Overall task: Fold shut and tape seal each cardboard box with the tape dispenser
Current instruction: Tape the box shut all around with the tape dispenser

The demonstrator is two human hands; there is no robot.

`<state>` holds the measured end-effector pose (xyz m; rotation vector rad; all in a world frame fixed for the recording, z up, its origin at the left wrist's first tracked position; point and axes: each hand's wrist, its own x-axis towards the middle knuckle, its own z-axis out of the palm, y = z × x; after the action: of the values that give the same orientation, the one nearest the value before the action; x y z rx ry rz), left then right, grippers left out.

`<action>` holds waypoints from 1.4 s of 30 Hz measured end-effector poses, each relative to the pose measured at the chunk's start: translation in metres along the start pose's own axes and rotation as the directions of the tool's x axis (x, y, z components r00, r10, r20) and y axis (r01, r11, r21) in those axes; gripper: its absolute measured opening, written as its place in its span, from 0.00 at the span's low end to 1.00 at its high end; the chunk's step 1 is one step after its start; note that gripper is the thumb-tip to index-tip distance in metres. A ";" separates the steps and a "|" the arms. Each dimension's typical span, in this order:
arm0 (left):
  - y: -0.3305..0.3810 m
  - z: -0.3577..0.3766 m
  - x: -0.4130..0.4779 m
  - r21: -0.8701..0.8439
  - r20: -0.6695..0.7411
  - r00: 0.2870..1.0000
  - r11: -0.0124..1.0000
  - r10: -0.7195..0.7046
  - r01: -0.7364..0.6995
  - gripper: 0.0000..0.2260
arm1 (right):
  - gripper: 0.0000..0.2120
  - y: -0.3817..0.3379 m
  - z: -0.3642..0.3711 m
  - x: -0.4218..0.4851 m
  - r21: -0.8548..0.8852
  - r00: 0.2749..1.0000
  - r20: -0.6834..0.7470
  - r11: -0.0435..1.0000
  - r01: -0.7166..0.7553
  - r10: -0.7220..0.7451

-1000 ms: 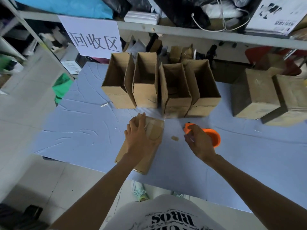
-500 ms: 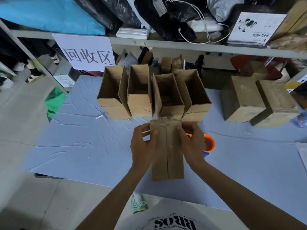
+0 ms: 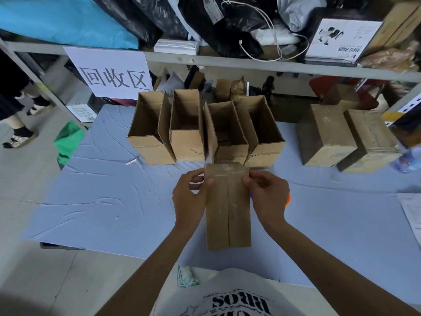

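The desk (image 3: 109,201) is covered by a creased pale blue sheet. At twelve o'clock, four open cardboard boxes (image 3: 189,133) are lined up side by side, touching one another. At two o'clock, two closed boxes (image 3: 325,135) are set together, well apart from the open row. A closed box (image 3: 227,206) is placed at the centre, just in front of the open row. A small white scrap (image 3: 131,161) is seen at ten o'clock. An orange tape dispenser (image 3: 288,199) is mostly hidden at three o'clock of the centre box.
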<state>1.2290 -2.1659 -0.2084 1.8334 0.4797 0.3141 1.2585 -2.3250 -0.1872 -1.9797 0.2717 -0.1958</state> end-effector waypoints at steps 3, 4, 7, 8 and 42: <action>0.004 -0.002 -0.001 -0.018 0.034 0.999 0.999 0.030 -0.029 0.11 | 0.09 0.007 -0.004 0.000 0.027 0.999 0.025 0.999 0.030 -0.031; 0.004 -0.003 -0.001 -0.014 0.052 0.998 0.999 0.039 -0.039 0.11 | 0.09 0.010 -0.006 0.000 0.027 0.998 0.040 0.998 0.049 -0.050; 0.004 -0.008 0.002 0.025 0.119 0.988 0.994 0.100 -0.104 0.13 | 0.10 0.014 -0.013 0.003 0.026 0.985 0.118 0.992 0.124 -0.127; 0.003 -0.011 0.003 0.043 0.141 0.981 0.989 0.131 -0.138 0.13 | 0.11 0.016 -0.015 0.004 0.022 0.977 0.145 0.988 0.153 -0.155; 0.017 -0.012 0.006 0.087 0.227 0.970 0.990 0.085 -0.107 0.06 | 0.05 -0.008 -0.011 0.025 0.110 0.923 0.305 0.954 -0.279 0.235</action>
<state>1.2322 -2.1574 -0.1885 1.9644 0.2544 0.1489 1.2808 -2.3380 -0.1750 -1.7725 0.3140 0.2362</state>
